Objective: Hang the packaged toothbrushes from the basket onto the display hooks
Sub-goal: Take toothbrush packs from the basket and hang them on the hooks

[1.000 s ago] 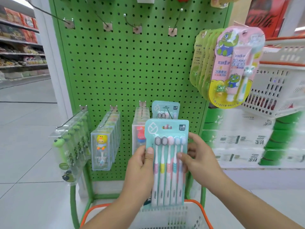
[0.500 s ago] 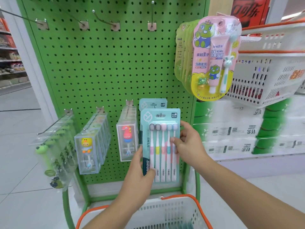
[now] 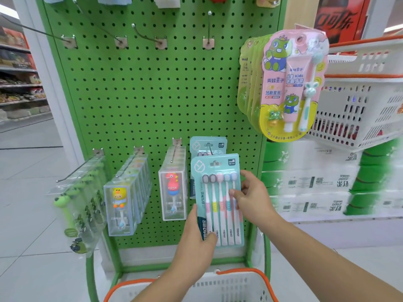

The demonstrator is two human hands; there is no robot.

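Teal card blister pack of five toothbrushes (image 3: 218,199): held upright in front of the green perforated metal display board (image 3: 152,94), at the lower row of hooks. Its hang slot sits at the tip of a thin metal display hook (image 3: 209,147); whether the slot is actually threaded on cannot be confirmed.

Left hand (image 3: 196,240): grips the pack's lower left corner, thumb across the front, fingers behind.

Right hand (image 3: 253,197): holds the pack's right edge at mid-height, thumb on the front face over the brush handles, fingers curled round the edge.

Behind the held pack, a matching teal toothbrush pack (image 3: 208,146) hangs on the same hook, close to the board.

To the left on the same row: clear plastic boxes with a red dinosaur-shaped child's brush (image 3: 173,190), clear boxes with a yellow duck brush (image 3: 122,203), and clear packs with green frog brushes (image 3: 76,205), each row on its own hook.

Upper right of the board: pink and yellow children's toothpaste-and-brush sets (image 3: 290,83), hanging.

White plastic basket with orange rim (image 3: 250,277): directly below the hands at the bottom edge of view; contents not visible.

White stacked baskets (image 3: 359,101) stand to the right.
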